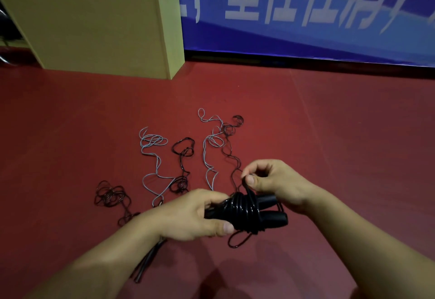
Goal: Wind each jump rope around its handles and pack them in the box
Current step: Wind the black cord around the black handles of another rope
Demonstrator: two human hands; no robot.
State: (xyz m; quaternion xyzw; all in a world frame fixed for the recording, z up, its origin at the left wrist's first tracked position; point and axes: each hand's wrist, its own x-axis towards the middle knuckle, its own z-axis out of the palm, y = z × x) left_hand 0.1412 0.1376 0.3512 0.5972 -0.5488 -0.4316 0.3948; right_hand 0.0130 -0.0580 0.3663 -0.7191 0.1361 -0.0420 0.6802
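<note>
While wound, rope point(244, 209) between hands point(235, 204)

Ropes point(164, 157) on floor point(353, 134) (box point(94, 25) behind, L)

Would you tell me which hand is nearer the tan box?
Left. The left hand lies below the box, nearer its side; the right hand is farther off to the right.

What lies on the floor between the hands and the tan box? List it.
In the head view: loose grey ropes and black ropes sprawl on the red floor before the box.
</note>
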